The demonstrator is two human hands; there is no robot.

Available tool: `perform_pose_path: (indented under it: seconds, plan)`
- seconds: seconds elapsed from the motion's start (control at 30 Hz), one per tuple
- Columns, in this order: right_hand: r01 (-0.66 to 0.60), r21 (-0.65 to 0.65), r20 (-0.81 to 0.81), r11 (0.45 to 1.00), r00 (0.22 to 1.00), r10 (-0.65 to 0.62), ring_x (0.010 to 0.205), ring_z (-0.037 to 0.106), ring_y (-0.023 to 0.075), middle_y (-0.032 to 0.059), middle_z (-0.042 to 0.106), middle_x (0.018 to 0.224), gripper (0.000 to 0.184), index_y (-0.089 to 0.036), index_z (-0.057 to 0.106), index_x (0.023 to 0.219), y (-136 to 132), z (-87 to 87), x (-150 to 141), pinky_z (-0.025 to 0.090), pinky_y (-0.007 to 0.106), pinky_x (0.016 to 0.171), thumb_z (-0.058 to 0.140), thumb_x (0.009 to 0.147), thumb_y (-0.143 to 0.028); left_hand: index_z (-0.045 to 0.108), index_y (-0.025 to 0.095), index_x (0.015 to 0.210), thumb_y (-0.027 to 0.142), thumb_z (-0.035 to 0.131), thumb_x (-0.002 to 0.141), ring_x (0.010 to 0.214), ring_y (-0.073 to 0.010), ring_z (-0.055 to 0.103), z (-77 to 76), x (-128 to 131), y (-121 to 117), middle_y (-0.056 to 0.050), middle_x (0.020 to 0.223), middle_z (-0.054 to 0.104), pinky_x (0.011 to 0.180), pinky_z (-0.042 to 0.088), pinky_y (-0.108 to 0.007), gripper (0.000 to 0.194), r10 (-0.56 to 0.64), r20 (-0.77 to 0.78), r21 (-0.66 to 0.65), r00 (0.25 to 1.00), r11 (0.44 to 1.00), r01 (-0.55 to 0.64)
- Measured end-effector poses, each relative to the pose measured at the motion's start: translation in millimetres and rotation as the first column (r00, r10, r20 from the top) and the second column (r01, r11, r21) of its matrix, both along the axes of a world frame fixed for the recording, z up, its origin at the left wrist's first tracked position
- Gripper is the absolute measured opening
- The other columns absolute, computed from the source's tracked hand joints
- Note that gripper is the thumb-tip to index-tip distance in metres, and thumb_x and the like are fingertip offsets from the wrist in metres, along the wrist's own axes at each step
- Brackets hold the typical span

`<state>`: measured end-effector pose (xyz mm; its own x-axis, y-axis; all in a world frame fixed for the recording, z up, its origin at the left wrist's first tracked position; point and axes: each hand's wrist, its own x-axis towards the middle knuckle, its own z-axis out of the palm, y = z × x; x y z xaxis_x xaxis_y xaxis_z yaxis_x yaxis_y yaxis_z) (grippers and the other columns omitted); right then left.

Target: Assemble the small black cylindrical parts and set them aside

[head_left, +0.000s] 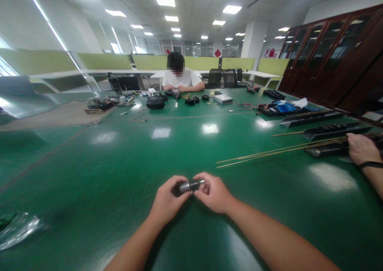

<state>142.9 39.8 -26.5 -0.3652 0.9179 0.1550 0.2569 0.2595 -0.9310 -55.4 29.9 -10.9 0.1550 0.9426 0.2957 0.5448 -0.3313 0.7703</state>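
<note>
Head view: the near end of the small metal cylinder [192, 185] is buried in the left hand [167, 201], so its full length cannot be made out; a crumpled clear bag [18, 229] is cut off at the near left edge; a co-worker's hand [360, 148] enters from the right, its arm cut by the frame. The cylinder looks grey and shiny, with a darker ribbed right end; it lies level, just above the green worktop [119, 175], near the middle. Both hands are closed on it; the right hand [213, 193] pinches the ribbed end with fingertips; forearms converge from the near edge. Thin brass rods [281, 151] lie far right.
</note>
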Motion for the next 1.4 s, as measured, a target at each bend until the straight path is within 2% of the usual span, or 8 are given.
perform_pose_path:
  seconds: [0.17, 0.33, 0.47, 0.6, 1.1, 1.4]
  plan:
    - [0.017, 0.017, 0.017, 1.0, 1.0, -0.017, 0.053, 0.05, 0.0091, -0.0057, 0.055, 0.064, 0.033, -0.022, 0.062, 0.11, 1.2, -1.7, -0.1, 0.038, 0.02, 0.052, 0.063, 0.077, -0.016, 0.065, 0.023, 0.096, 0.028, 0.071, 0.079, 0.088, -0.0185, 0.061, 1.2, 0.3, -1.0, -0.001, 0.094, 0.067, 0.08, 0.047, -0.029, 0.02, -0.039, -0.007, 0.021, 0.999, 0.999, 0.039]
    - [0.053, 0.01, -0.009, 0.999, 0.999, -0.053, 0.051, 0.048, 0.0091, -0.0066, 0.054, 0.065, 0.037, -0.022, 0.058, 0.115, 1.4, -0.8, -0.8, 0.038, 0.019, 0.051, 0.062, 0.079, -0.017, 0.066, 0.023, 0.1, 0.033, 0.07, 0.082, 0.091, -0.0189, 0.062, 0.7, -0.3, -0.4, -0.003, 0.099, 0.067, 0.084, 0.048, -0.031, 0.021, -0.07, 0.012, 0.027, 0.997, 0.997, 0.069]
    - [0.057, 0.057, 0.019, 0.997, 0.998, -0.058, 0.056, 0.051, 0.0097, -0.0036, 0.061, 0.073, 0.024, -0.021, 0.063, 0.104, 1.6, 1.3, -0.6, 0.04, 0.02, 0.055, 0.062, 0.08, -0.02, 0.067, 0.022, 0.1, 0.036, 0.069, 0.083, 0.092, -0.0198, 0.063, 2.0, 0.4, -1.0, -0.004, 0.099, 0.068, 0.085, 0.05, -0.032, 0.022, -0.103, 0.013, 0.032, 0.995, 0.994, 0.103]
    - [0.043, 0.058, 0.018, 0.997, 0.999, -0.044, 0.059, 0.053, 0.0108, -0.0014, 0.065, 0.076, 0.016, -0.02, 0.066, 0.097, 1.7, 2.4, -0.4, 0.043, 0.021, 0.058, 0.062, 0.081, -0.021, 0.068, 0.022, 0.101, 0.037, 0.069, 0.083, 0.093, -0.0211, 0.064, 2.6, 1.0, -1.5, -0.006, 0.1, 0.069, 0.087, 0.052, -0.034, 0.024, -0.096, -0.001, 0.044, 0.995, 0.994, 0.096]
    - [0.027, 0.034, -0.057, 0.999, 0.998, -0.025, 0.068, 0.062, 0.0145, 0.0016, 0.07, 0.08, 0.01, -0.017, 0.068, 0.088, 1.6, 6.1, -0.5, 0.049, 0.024, 0.066, 0.063, 0.079, -0.02, 0.069, 0.023, 0.105, 0.034, 0.068, 0.085, 0.095, -0.0203, 0.064, -0.2, -0.5, -0.1, -0.006, 0.102, 0.069, 0.087, 0.052, -0.033, 0.023, -0.127, -0.055, 0.092, 0.99, 0.987, 0.132]
    - [0.045, 0.032, -0.043, 0.998, 0.998, -0.043, 0.067, 0.062, 0.0141, 0.0013, 0.07, 0.08, 0.01, -0.017, 0.068, 0.086, 2.4, 3.7, -0.2, 0.049, 0.024, 0.066, 0.065, 0.078, -0.021, 0.069, 0.023, 0.104, 0.036, 0.069, 0.084, 0.094, -0.0207, 0.065, 1.4, 1.7, -2.0, -0.005, 0.101, 0.069, 0.086, 0.053, -0.033, 0.024, -0.104, -0.045, 0.096, 0.994, 0.989, 0.108]
